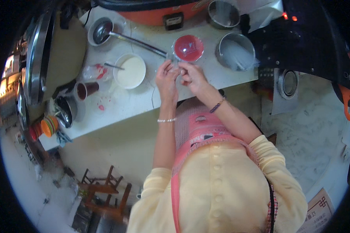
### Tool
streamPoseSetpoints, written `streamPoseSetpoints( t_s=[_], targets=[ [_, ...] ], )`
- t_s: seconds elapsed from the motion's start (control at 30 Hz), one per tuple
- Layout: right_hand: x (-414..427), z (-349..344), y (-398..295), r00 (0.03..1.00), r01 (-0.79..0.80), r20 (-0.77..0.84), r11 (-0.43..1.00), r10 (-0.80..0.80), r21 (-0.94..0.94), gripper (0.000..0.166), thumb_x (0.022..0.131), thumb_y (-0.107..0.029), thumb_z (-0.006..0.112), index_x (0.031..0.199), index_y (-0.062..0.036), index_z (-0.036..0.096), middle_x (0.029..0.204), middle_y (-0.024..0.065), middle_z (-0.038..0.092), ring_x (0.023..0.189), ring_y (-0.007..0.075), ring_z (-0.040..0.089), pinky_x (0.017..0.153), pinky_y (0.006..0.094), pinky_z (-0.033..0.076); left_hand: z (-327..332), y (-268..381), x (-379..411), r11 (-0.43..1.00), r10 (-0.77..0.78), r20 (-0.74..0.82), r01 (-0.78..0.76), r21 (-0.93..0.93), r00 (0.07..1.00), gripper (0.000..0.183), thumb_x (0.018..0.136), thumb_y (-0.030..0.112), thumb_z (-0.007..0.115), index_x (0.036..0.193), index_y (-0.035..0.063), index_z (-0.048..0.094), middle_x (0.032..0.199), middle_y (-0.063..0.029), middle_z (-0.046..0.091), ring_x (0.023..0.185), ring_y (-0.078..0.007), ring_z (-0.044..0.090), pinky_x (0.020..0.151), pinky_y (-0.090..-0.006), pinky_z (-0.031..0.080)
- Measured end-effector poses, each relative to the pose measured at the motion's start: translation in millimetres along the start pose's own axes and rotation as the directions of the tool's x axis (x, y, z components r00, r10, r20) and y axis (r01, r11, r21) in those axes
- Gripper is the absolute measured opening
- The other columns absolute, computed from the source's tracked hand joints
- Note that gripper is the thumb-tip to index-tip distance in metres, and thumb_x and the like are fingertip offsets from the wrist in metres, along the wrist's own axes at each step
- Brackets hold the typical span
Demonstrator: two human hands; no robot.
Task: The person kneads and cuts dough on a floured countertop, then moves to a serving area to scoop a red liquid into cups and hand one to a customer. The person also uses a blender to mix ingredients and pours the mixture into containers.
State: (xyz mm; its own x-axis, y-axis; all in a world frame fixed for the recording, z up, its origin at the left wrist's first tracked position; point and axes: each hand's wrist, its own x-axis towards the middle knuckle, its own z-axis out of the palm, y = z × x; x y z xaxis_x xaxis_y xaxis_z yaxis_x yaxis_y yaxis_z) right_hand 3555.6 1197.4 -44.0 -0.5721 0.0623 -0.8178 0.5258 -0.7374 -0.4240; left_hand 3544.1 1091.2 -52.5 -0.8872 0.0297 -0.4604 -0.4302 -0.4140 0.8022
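Note:
My left hand (168,77) and my right hand (192,76) are raised close together above the white tabletop (134,102). Between their fingertips is a small piece of clear, thin material, pinched by both; its exact kind cannot be told. Just beyond my right hand stands a bowl of red contents (189,48) with a shiny clear rim. A long-handled metal ladle (137,43) rests with its head in a white bowl (90,35), its handle reaching towards my left hand. Left of my left hand, a white tub of cream-coloured liquid (130,71) has a utensil in it.
A metal pot (235,51) at the right holds clear plastic, with another metal pot (223,14) behind. A large red appliance (154,16) stands at the back. A brown cup (86,90), a crumpled clear bag (96,72) and striped cups (49,125) are at the left.

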Motion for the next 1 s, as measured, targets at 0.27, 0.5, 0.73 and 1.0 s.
streamPoseSetpoints(
  t_s=[0.27, 0.5, 0.73, 1.0],
  targets=[
    [11.1, -2.4, 1.3, 0.974, -0.210, 0.135, 0.952, 0.183, 0.224, 0.011, 0.088, -0.017, 0.065, 0.081, -0.0098, 0.060, 0.059, -0.0054, 0.047, 0.039, 0.0060, 0.034, 0.048, 0.0280, 0.041, -3.2, 12.4, -2.7, 0.998, -0.008, 0.012, 0.007, 0.055, 1.000, 0.043, 0.083, -0.008, 0.057, 0.125, -0.0067, 0.050, 0.100, -0.0075, 0.056, 0.085, -0.0129, 0.057, 0.072, -0.0248, 0.050],
    [18.0, -24.6, 0.9, 0.922, -0.289, 0.325, 0.932, 0.210, 0.217, 0.013, 0.090, -0.021, 0.060, 0.086, -0.0086, 0.060, 0.067, -0.0031, 0.054, 0.046, 0.0069, 0.042, 0.051, 0.0279, 0.043, -1.3, 5.6, 1.3, 0.989, 0.055, -0.072, -0.044, 0.141, 0.996, 0.036, 0.081, -0.008, 0.052, 0.117, -0.0076, 0.056, 0.105, -0.0097, 0.055, 0.082, -0.0136, 0.057, 0.070, -0.0264, 0.051],
    [-112.8, -60.4, -39.4, 0.948, 0.115, 0.315, 0.876, 0.044, -0.469, 0.016, 0.090, -0.019, 0.059, 0.090, -0.0036, 0.060, 0.077, 0.0060, 0.063, 0.051, 0.0091, 0.054, 0.051, 0.0232, 0.047, -1.9, 3.9, 17.1, 0.984, 0.123, -0.142, -0.102, 0.145, 0.982, 0.042, 0.083, 0.005, 0.062, 0.123, -0.0071, 0.052, 0.110, -0.0145, 0.055, 0.086, -0.0166, 0.059, 0.073, -0.0285, 0.052],
    [-41.2, -103.1, -179.4, 0.297, 0.339, 0.355, -0.249, -0.887, -0.907, 0.023, 0.089, -0.021, 0.059, 0.100, -0.0014, 0.067, 0.080, 0.0202, 0.066, 0.079, 0.0387, 0.065, 0.069, 0.0427, 0.052, 7.1, 13.3, 34.5, 0.995, -0.020, -0.155, 0.035, 0.093, 0.988, 0.045, 0.087, 0.009, 0.067, 0.124, -0.0076, 0.047, 0.112, -0.0149, 0.057, 0.093, -0.0213, 0.061, 0.076, -0.0313, 0.053]
  ],
)
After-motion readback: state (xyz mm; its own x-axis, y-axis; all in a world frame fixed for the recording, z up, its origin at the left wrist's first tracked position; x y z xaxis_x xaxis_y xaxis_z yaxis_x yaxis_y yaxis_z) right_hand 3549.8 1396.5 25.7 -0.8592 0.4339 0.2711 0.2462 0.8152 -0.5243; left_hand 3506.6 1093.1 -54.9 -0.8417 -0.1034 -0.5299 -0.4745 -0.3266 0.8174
